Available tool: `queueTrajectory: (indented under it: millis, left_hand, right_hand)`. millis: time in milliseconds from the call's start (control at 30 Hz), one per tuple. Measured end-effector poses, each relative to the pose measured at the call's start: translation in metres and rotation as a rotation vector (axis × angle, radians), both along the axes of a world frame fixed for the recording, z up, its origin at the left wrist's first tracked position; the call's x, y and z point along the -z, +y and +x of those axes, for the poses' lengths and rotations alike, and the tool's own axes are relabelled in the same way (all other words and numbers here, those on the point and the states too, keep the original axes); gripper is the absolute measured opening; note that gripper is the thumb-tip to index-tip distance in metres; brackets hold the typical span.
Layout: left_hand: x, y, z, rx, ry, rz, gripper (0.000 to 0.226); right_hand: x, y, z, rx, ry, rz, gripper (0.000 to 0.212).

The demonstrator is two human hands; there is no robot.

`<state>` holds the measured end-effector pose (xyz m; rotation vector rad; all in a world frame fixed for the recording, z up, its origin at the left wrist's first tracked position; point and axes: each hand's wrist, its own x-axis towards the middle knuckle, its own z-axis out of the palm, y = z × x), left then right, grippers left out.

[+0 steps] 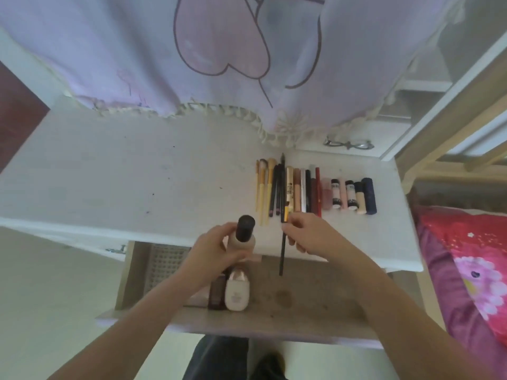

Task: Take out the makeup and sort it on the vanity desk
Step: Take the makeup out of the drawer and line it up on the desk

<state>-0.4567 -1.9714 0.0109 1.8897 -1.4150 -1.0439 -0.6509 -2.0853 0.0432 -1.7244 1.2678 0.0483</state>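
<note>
We grip a beige foundation bottle (245, 235) in our left hand (216, 252), fingers curled round its body, black cap up, over the front edge of the vanity desk (109, 174). Our right hand (310, 231) pinches a long black pencil (282, 215) just right of it, beside the sorted row of brushes (264, 187). Below our left hand, a white tube (237, 290) lies in the open drawer (301, 297).
</note>
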Motion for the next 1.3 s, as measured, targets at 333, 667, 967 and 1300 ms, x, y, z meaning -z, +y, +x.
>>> queueTrajectory:
  millis: [333,667,967,1300]
  left_hand:
    - [-0.011,-0.184,0.073,-0.129,0.095,-0.237,0.032]
    - [0.013,-0.263,0.042,0.122,0.203,-0.115,0.033]
    - [0.013,-0.249,0.039,0.062,0.279,-0.13,0.046]
    - [0.051,0.026,0.036,0.057,-0.032,-0.098,0.015]
  right_hand:
    - [0.037,-0.076,0.15,-0.114,0.474,-0.425,0.027]
    - [0.031,-0.053,0.119,-0.035,0.395,-0.535,0.032]
    - [0.012,-0.01,0.072,0.065,0.171,-0.575,0.02]
    - [0.115,0.087,0.033,-0.213,0.261,-0.063,0.023]
